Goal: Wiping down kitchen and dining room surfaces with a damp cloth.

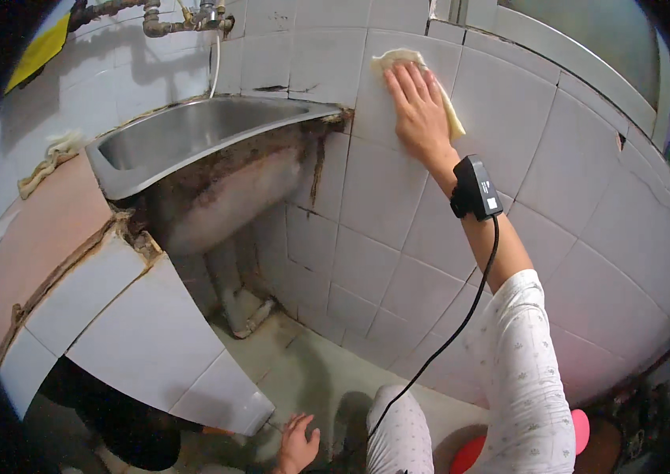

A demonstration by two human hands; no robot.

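My right hand lies flat on a pale yellow cloth, pressing it against the white tiled wall to the right of the sink. The fingers point up, and the cloth sticks out above and beside them. A black device with a cable is strapped to my right wrist. Low in the view, my left hand hangs above the floor with its fingers apart and nothing in it. The stainless steel sink sits in the corner, its underside stained brown.
A tiled counter with a broken edge stands at the left, a crumpled rag on its top. Rusty pipes and a valve run above the sink. A drain pipe reaches the floor. A window frame is at upper right.
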